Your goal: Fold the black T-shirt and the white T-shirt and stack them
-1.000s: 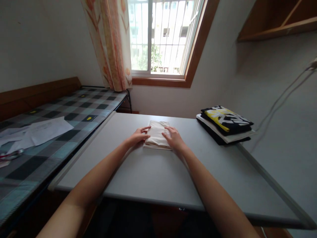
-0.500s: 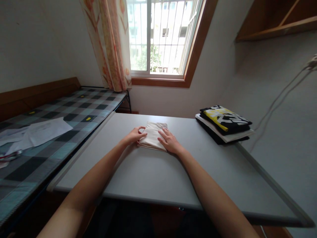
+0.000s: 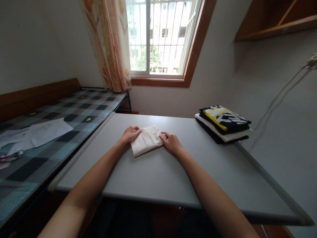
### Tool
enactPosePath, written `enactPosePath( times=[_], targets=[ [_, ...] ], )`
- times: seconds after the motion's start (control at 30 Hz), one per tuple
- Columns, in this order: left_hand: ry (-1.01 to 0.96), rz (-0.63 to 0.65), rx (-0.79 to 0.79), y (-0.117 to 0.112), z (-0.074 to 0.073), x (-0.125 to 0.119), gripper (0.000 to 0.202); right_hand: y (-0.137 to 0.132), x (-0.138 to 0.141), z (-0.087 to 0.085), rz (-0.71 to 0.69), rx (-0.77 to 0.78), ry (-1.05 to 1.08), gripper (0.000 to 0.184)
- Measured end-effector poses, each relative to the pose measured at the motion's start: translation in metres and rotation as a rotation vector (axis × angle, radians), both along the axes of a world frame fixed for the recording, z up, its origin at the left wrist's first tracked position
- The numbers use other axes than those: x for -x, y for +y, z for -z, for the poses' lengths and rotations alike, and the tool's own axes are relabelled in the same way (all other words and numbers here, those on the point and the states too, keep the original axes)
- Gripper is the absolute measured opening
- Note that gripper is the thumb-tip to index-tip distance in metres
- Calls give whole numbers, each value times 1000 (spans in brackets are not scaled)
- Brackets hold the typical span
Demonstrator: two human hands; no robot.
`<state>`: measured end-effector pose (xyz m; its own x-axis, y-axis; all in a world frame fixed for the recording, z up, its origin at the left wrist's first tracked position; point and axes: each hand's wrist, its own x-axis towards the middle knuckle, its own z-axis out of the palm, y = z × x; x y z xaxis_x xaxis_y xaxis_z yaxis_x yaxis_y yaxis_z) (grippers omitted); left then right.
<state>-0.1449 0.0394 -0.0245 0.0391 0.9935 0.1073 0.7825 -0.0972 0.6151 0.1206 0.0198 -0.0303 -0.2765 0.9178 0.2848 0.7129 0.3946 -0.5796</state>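
Observation:
A folded cream-white cloth (image 3: 146, 141) lies turned at an angle on the grey-white table (image 3: 153, 178). Its exact kind of garment or fabric piece cannot be made out. My left hand (image 3: 131, 133) pinches its upper left edge, thumb on top and fingers curled beneath. At the cloth's right end, my right hand (image 3: 171, 142) grips the edge between thumb and fingers. Part of the fingers of both hands is hidden behind or under the cloth.
A stack of folded clothes (image 3: 224, 124), black, white and yellow-printed, sits at the table's right edge. Left of the table is a bed with a checked cover (image 3: 99, 107) and loose papers (image 3: 47, 132). A window (image 3: 163, 39) and curtain (image 3: 111, 46) are beyond; a wooden shelf (image 3: 277, 31) hangs upper right.
The cloth has turned and shifted left and slightly nearer me. My right hand, earlier flat on top of it, now grips its right edge. My left hand has moved a little left.

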Motion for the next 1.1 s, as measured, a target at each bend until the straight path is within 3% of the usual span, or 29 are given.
enactPosePath(
  times=[0.17, 0.37, 0.57, 0.73, 0.9, 1.0, 1.1],
  targets=[
    [-80, 283, -44, -4, -2, -7, 33, 5, -3, 1, 107, 40, 32, 35],
    [-53, 266, 62, -5, -11, 7, 33, 15, -5, 11, 83, 83, 35, 30],
    [-92, 332, 91, -10, -13, 3, 36, 18, -10, 11, 13, 153, 181, 22],
    [-55, 260, 82, -5, -12, 9, 38, 22, -10, 15, -12, 135, 287, 20],
    [-89, 325, 217, -6, -23, 20, 49, 24, -6, 13, -38, 171, 452, 19],
    [-114, 353, 260, -11, -32, 20, 53, 20, -6, 6, -38, 251, 549, 21],
    [-161, 350, 336, -15, -35, 19, 52, 15, -10, -3, -42, 425, 577, 27]
  ],
)
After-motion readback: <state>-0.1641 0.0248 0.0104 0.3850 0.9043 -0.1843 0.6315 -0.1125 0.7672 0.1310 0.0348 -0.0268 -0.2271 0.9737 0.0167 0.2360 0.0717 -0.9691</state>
